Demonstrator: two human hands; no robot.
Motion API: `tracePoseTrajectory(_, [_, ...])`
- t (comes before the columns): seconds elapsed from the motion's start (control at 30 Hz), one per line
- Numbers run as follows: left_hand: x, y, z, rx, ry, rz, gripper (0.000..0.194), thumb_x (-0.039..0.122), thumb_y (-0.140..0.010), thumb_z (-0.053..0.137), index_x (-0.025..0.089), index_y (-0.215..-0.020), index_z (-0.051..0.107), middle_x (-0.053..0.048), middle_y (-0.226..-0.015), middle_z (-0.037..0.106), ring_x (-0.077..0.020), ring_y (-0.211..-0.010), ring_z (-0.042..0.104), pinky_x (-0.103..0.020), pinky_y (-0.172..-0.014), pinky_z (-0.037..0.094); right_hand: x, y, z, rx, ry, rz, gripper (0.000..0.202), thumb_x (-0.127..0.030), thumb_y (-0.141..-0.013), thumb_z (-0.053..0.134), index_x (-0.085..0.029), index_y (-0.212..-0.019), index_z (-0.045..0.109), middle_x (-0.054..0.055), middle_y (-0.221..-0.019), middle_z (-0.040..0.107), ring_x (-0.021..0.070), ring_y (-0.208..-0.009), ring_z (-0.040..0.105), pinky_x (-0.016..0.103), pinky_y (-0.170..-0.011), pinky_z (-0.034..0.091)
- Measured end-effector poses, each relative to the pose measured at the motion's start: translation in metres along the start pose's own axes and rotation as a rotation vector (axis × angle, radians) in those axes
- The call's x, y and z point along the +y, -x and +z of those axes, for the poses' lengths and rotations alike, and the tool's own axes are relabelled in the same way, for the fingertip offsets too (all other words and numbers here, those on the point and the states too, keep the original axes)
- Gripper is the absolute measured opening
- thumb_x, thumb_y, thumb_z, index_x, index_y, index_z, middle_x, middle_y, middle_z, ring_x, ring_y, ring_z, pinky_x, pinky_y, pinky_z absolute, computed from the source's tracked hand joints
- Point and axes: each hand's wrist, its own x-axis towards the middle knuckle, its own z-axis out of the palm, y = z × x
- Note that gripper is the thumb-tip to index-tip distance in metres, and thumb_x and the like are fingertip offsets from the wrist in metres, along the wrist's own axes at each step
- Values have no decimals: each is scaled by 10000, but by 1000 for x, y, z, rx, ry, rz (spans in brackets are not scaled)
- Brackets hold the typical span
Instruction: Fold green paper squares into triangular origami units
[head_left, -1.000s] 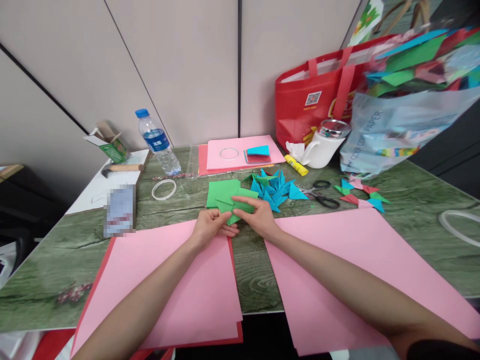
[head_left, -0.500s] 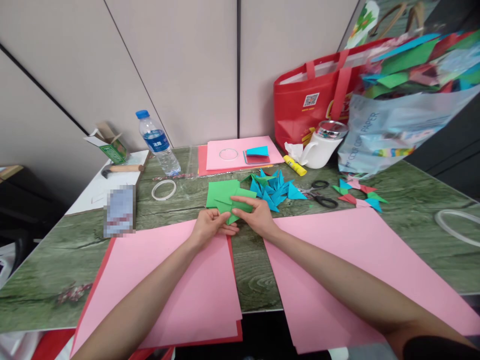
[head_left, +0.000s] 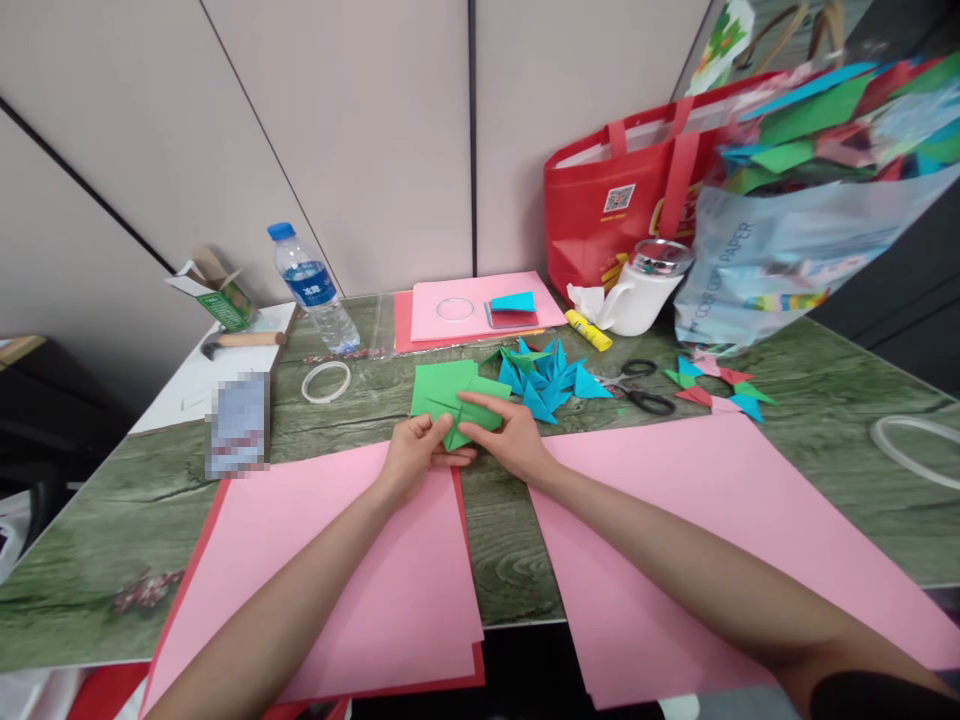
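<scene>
My left hand [head_left: 415,452] grips a folded green paper [head_left: 487,391], its thumb on top and its other fingers underneath. From the right, my right hand [head_left: 516,436] holds the same paper, with the index finger stretched across it and the thumb near the crease. Slit-like fold lines show in the middle of the paper. Behind it lie green sheets [head_left: 435,377], partly covered. Folded blue paper pieces [head_left: 551,380] are heaped just to the right, with a little green among them.
Pink sheets [head_left: 345,560] and more pink paper [head_left: 675,540] lie under my forearms. Scissors [head_left: 649,403], a ring of folded pieces [head_left: 724,407], a glue stick [head_left: 589,330] and a white mug [head_left: 637,300] stand or lie rightward. A water bottle [head_left: 315,290] and tape roll [head_left: 326,381] are leftward.
My left thumb has shifted slightly up and left on the green paper. The right hand has moved slightly left and stays on the paper; the view has shifted a little.
</scene>
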Motion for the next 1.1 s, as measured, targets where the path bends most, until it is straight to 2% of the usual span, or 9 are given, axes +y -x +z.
tracePoseTrajectory(0.13, [2,0,0,-11,18,-27,333,425,-684,615,113,-698,500,-64,-612,653,-205,-554,656,-270,-485,543,2,-2,1,13,-31,41,390,-256,-658,651,-190,-1041,616,35,-1037,644,214,-975,581,335,-866,442])
tracePoseTrajectory(0.27, [2,0,1,46,20,-25,338,387,-642,666,130,-620,448,-25,-497,607,-203,-509,645,-248,-430,526,1,-1,0,12,-40,43,404,-258,-653,659,-178,-1046,615,41,-1046,640,216,-992,573,329,-879,436])
tracePoseTrajectory(0.4, [1,0,1,41,9,-21,344,357,-617,692,136,-598,428,-17,-470,599,-197,-487,639,-218,-384,498,-1,0,0,6,-20,39,399,-250,-654,657,-173,-1044,617,46,-1049,638,216,-988,576,329,-881,436])
tracePoseTrajectory(0.63, [-1,0,1,29,35,13,338,324,-595,713,132,-588,436,-5,-478,595,-199,-550,655,-246,-507,537,2,-1,0,0,-2,48,374,-244,-651,656,-181,-1019,629,38,-1018,652,220,-968,586,343,-867,442])
tracePoseTrajectory(0.77, [-2,-1,1,38,32,14,345,316,-580,723,136,-582,429,37,-416,525,-204,-541,652,-251,-507,535,4,-2,-1,-14,-5,47,373,-262,-655,655,-185,-1019,629,39,-1017,652,221,-970,583,343,-856,446])
tracePoseTrajectory(1.1, [-3,-1,-1,10,13,47,335,326,-591,713,132,-612,441,27,-437,546,-227,-572,657,-291,-535,539,2,-4,-3,-30,-33,85,380,-257,-646,665,-164,-1012,632,48,-993,661,223,-949,590,344,-841,452])
